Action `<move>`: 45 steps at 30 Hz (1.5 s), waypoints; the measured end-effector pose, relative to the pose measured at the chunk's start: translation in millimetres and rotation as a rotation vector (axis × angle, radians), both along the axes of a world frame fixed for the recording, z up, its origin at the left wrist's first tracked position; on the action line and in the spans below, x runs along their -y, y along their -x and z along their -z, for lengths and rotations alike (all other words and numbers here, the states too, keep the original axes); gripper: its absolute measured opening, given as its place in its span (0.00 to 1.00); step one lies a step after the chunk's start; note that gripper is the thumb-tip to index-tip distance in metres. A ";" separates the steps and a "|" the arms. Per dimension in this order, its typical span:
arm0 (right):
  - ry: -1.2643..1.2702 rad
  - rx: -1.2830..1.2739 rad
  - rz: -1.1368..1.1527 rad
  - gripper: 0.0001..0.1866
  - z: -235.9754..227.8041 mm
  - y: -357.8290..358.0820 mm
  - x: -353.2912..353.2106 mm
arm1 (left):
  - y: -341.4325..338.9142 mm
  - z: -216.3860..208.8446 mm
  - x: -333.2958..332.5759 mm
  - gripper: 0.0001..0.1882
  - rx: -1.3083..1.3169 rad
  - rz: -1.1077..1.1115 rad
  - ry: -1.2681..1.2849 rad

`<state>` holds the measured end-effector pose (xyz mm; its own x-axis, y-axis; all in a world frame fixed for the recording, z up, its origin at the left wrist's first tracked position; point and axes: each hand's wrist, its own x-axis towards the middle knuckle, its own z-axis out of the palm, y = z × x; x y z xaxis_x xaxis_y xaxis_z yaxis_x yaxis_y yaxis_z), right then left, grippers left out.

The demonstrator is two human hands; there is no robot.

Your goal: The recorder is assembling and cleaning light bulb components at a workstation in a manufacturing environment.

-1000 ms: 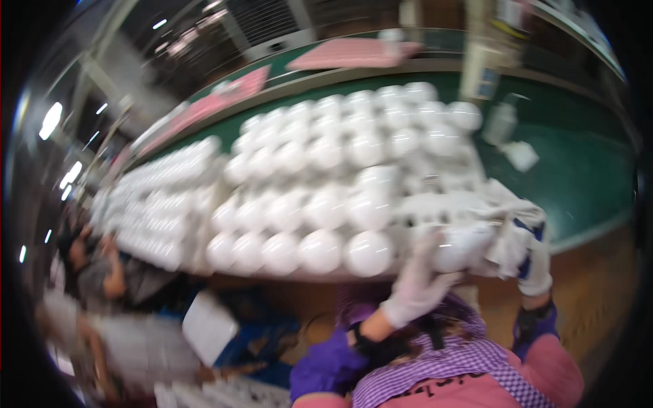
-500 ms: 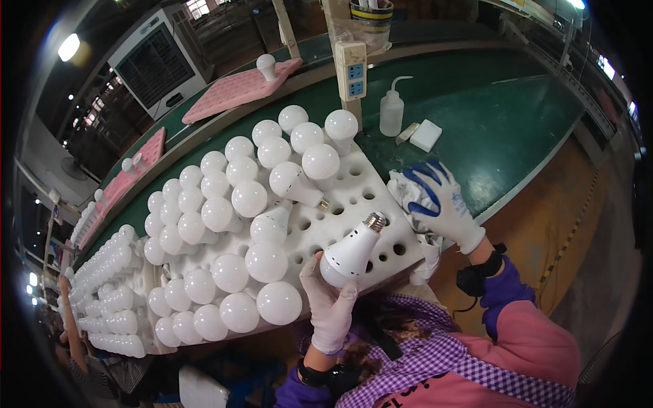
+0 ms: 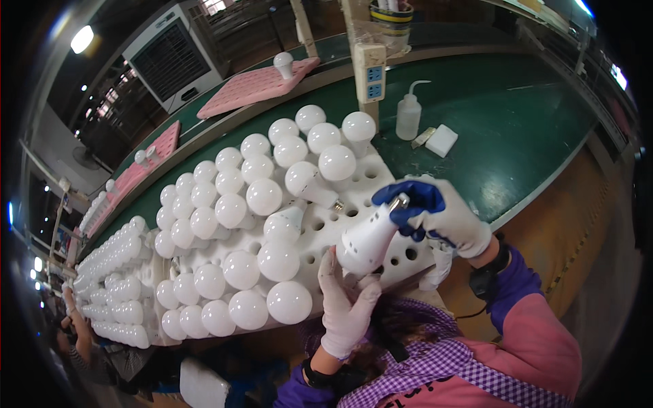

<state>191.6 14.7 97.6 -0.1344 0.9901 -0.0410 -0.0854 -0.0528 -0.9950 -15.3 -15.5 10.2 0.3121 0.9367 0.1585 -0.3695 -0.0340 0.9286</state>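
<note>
A white light bulb (image 3: 368, 239) is tilted between my hands, its metal screw base pointing up and to the right. My left hand (image 3: 345, 304), in a white glove, cups the round globe end from below. My right hand (image 3: 445, 216), in a white glove with blue-coated fingers, curls round the bulb's screw end. Under the bulb lies a white foam tray (image 3: 373, 166) with round holes. Several bulbs stand globe-up in the tray to the left. One bulb (image 3: 314, 186) lies on its side with its screw base showing, and another (image 3: 284, 222) leans beside it.
A crumpled white cloth (image 3: 439, 264) hangs at the tray's right end. On the green bench (image 3: 503, 129) stand a squeeze bottle (image 3: 408, 117) and a white block (image 3: 442, 141). A post carries a socket box (image 3: 370, 73). Pink trays (image 3: 258, 87) lie beyond. Another person's arm (image 3: 78, 326) shows far left.
My right hand has left the crumpled cloth and moved left onto the bulb's screw end. The bulb stays in my left hand. The whole view has shifted slightly.
</note>
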 end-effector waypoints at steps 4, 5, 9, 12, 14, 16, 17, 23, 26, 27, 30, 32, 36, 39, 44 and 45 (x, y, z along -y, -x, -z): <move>-0.316 -0.039 0.240 0.17 -19.6 10.6 -41.1 | 13.0 -31.1 10.7 0.42 -0.169 -0.078 -0.146; -0.384 -0.012 0.303 0.16 -24.4 13.2 -58.9 | 26.6 -36.5 7.5 0.38 -0.438 -0.148 -0.480; -0.670 0.175 0.556 0.16 -12.3 1.0 -151.2 | 48.8 -61.8 9.1 0.31 -0.852 -0.521 -0.982; -0.716 0.552 0.698 0.18 0.4 -15.3 -187.7 | 64.5 -75.8 10.7 0.31 -1.178 -0.545 -0.912; -0.625 0.500 0.588 0.20 3.2 -1.1 -192.6 | 75.1 -81.4 14.2 0.31 -1.488 -0.507 -0.764; -0.695 0.405 0.457 0.21 5.1 11.6 -171.9 | 83.4 -83.7 10.7 0.32 -1.569 -0.390 -0.720; -0.754 0.310 0.341 0.22 6.2 18.9 -152.0 | 85.3 -84.4 10.7 0.34 -1.640 -0.257 -0.683; -0.479 0.240 -0.038 0.22 25.3 33.4 -50.5 | 93.6 -99.0 4.9 0.36 -1.486 -0.227 -0.775; 0.007 0.010 -0.300 0.25 37.5 30.0 -17.7 | 86.9 -73.5 8.5 0.40 -0.956 -0.275 -0.571; -0.117 -0.088 -0.384 0.39 53.4 28.5 -13.7 | 80.1 -59.1 9.7 0.42 -0.574 -0.258 -0.365; 0.134 0.021 -0.289 0.38 33.5 38.6 5.7 | 59.8 -28.3 14.1 0.48 -0.332 -0.183 -0.153; 0.156 -0.020 -0.234 0.38 38.0 30.9 11.1 | 49.8 -19.1 16.1 0.48 -0.292 -0.198 -0.131; 0.141 -0.087 -0.133 0.38 43.3 27.7 20.3 | 44.1 -8.8 11.9 0.47 -0.210 -0.153 0.041; 0.126 -0.168 -0.143 0.38 53.5 23.3 20.2 | 42.5 -1.5 9.0 0.45 -0.172 -0.124 0.133; 0.126 -0.215 -0.228 0.36 49.0 25.1 19.7 | 40.9 -8.2 5.8 0.41 -0.107 -0.063 0.284; 0.098 -0.236 -0.231 0.35 50.0 25.7 19.8 | 40.5 -9.2 4.8 0.40 -0.082 -0.021 0.319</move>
<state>165.9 -5.1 47.6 -0.3717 0.9253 -0.0753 -0.2875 -0.1918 -0.9384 -55.8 -20.4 19.4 0.2922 0.9414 -0.1685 -0.2954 0.2564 0.9203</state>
